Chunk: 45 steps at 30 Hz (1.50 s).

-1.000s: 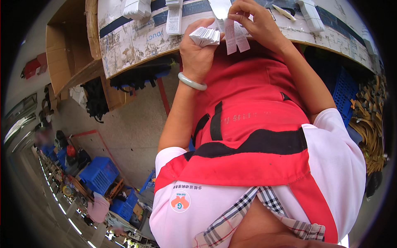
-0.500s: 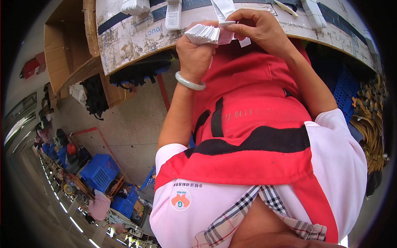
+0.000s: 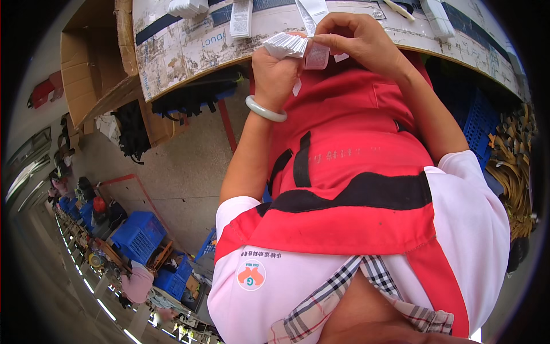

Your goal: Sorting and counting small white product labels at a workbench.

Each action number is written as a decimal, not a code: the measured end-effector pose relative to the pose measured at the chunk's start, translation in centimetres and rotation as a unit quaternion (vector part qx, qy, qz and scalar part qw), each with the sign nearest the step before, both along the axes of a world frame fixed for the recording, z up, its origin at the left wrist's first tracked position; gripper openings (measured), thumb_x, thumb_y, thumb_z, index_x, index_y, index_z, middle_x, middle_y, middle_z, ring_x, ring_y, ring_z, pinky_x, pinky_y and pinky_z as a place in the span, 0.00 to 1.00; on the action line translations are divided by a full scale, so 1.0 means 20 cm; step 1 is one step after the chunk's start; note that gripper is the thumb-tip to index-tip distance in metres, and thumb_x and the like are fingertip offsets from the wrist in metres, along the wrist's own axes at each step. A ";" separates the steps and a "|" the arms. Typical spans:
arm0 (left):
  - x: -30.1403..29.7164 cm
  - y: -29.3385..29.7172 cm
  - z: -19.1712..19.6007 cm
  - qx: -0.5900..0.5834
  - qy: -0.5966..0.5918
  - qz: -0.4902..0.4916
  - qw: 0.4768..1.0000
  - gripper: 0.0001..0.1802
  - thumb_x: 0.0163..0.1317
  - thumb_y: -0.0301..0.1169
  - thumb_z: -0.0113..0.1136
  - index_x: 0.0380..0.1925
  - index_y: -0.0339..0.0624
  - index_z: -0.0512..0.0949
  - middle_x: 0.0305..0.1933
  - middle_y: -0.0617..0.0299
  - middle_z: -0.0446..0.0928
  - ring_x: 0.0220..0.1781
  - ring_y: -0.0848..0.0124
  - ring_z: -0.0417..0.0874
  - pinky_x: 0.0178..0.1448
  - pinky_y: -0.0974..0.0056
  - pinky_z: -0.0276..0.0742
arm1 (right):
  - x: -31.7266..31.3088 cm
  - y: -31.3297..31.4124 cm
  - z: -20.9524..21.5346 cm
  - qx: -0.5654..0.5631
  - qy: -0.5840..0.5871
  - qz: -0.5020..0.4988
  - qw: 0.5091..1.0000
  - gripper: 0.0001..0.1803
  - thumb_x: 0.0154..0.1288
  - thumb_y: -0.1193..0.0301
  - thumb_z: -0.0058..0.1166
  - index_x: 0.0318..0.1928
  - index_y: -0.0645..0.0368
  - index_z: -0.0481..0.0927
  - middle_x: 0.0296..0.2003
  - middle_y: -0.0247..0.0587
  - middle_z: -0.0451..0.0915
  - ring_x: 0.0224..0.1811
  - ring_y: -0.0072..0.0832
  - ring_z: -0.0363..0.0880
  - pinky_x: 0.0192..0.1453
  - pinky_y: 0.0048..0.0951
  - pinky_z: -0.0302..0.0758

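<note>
My left hand (image 3: 277,71), with a pale bangle (image 3: 265,109) on its wrist, grips a fanned stack of white paper labels (image 3: 285,44) just below the table edge. My right hand (image 3: 358,40) pinches one pale pink-white label (image 3: 316,55) at the stack's right side. Both hands are raised over my red apron (image 3: 349,166), right at the front edge of the worn work table (image 3: 189,46).
More white label strips (image 3: 241,17) and small bundles (image 3: 440,17) lie on the table. A cardboard box (image 3: 86,63) stands at the left. Blue crates (image 3: 137,236) sit on the concrete floor, another blue crate (image 3: 478,123) and tan straps (image 3: 513,166) at the right.
Both hands have dropped slightly from the table edge toward my apron. The right hand has drawn a single label away from the stack held in the left.
</note>
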State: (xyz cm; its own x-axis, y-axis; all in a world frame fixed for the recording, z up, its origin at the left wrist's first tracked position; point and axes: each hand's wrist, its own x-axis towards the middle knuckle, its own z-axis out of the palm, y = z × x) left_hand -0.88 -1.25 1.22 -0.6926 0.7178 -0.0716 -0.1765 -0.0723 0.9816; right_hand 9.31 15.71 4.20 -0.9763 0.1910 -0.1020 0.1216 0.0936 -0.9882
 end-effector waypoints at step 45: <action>0.01 -0.01 0.03 0.021 0.014 0.001 1.000 0.11 0.59 0.23 0.65 0.43 0.34 0.82 0.25 0.64 0.80 0.23 0.80 0.78 0.26 0.75 0.71 | 0.00 -0.01 -0.01 0.143 0.081 -0.024 0.986 0.08 0.67 0.72 0.58 0.43 0.62 0.81 0.35 0.31 0.80 0.36 0.16 0.76 0.42 0.19 0.76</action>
State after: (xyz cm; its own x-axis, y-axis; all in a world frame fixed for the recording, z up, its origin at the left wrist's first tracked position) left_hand -0.67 -1.41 1.87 -0.6956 0.7181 -0.0210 -0.1479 -0.1145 0.9824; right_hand 9.37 15.60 4.00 -0.9646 0.2349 0.1200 -0.0254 0.3701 -0.9287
